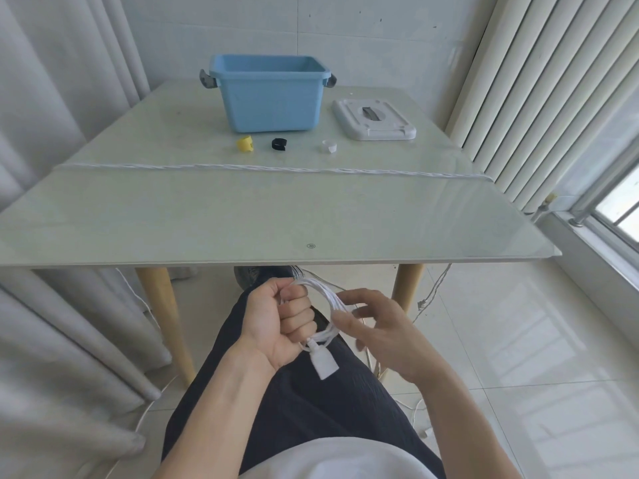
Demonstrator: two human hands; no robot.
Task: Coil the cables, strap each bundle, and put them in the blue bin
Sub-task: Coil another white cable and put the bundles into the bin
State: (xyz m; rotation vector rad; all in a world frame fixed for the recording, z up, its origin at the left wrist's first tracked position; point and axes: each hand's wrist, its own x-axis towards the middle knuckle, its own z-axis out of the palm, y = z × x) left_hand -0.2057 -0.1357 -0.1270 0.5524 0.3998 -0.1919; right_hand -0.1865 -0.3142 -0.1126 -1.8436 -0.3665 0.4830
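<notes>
Clenching the white cable coil [323,299], left hand [281,323] fisted, right hand [377,326] open.

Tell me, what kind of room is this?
Probably a room in a home, maybe a sunroom or dining corner. There is a glass-topped table on wooden legs, long curtains at the side, a window and a shiny tiled floor.

Three straps [279,144] before bin [269,98]; lid [373,121] right.
</notes>
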